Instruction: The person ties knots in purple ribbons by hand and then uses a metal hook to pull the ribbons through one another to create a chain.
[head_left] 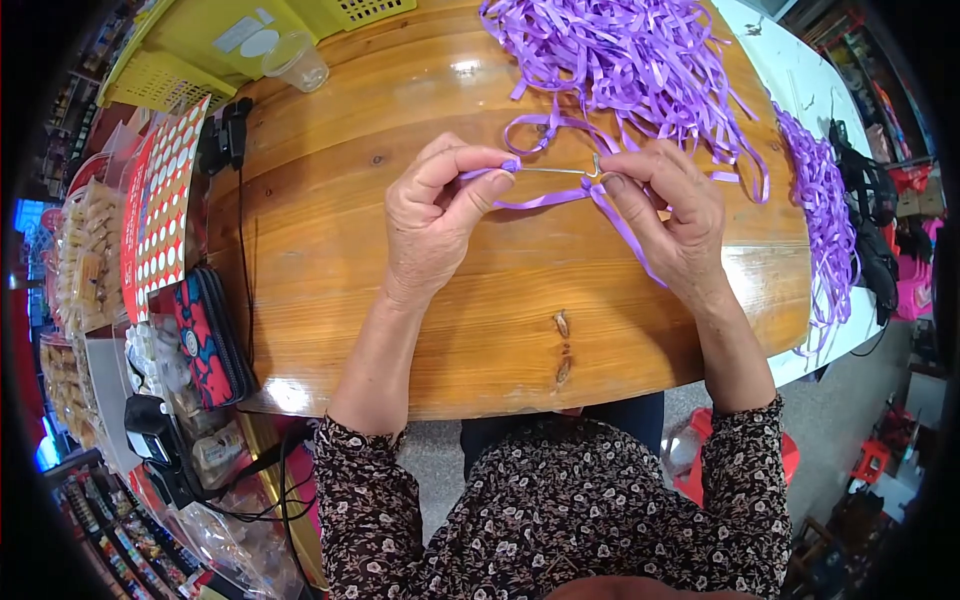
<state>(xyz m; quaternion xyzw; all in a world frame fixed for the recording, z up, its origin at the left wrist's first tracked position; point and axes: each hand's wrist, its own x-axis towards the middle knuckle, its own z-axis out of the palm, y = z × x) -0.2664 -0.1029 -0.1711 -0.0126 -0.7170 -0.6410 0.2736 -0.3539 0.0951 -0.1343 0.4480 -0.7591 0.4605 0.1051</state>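
Above the wooden table, my left hand (437,212) is closed in a pinch on a bunched bit of purple ribbon (545,201). My right hand (672,212) pinches a thin silver metal wire (550,169) near its bent end. The wire spans the gap between both hands, and its far tip meets the bunched ribbon at my left fingertips. A ribbon strand runs below the wire to a small knot or fold by my right thumb, then hangs down. Whether the wire is a pin or a hook I cannot tell.
A large heap of purple ribbons (640,60) lies at the back of the wooden table (480,330). More ribbons (825,220) hang over a white surface at right. A clear plastic cup (296,62) and yellow basket (215,45) stand back left. A patterned zip pouch (212,335) lies left.
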